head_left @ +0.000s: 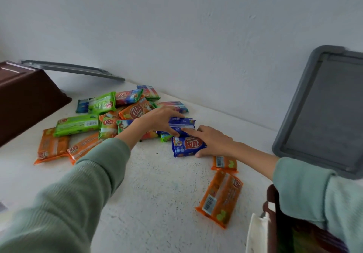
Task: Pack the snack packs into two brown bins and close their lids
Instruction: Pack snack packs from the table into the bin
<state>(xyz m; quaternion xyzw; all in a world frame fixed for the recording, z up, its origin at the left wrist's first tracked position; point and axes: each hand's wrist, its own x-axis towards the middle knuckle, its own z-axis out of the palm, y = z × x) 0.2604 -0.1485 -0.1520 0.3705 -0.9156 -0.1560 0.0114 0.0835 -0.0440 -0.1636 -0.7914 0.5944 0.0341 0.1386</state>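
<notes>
A pile of snack packs [125, 113] lies on the white table [157, 184]. The packs are orange, green and blue. Both hands are at the right edge of the pile.

The left hand [159, 120] grips the upper blue pack [182, 124], with its fingers over the top and its thumb under it. This pack sits at the right edge of the pile, a bit above the table.

The right hand [214, 142] holds the lower blue pack [186, 146], which lies flat on the table just at the near right of the pile. Its thumb hooks the near edge of that pack. Its pointing finger reaches out and touches the upper blue pack.

One orange pack [221, 197] lies apart from the pile, to its right and nearer the person. A second orange pack [225, 163] peeks out from under the right wrist.

One brown bin [25, 99] is to the left of the pile, with a grey lid [72, 70] behind it by the wall. Another grey lid [324, 111] leans on the wall well to the right of the pile. The second brown bin [272, 199] is also right of the pile, close to the person. It is mostly hidden under the right sleeve [314, 190], so what is inside cannot be seen.
</notes>
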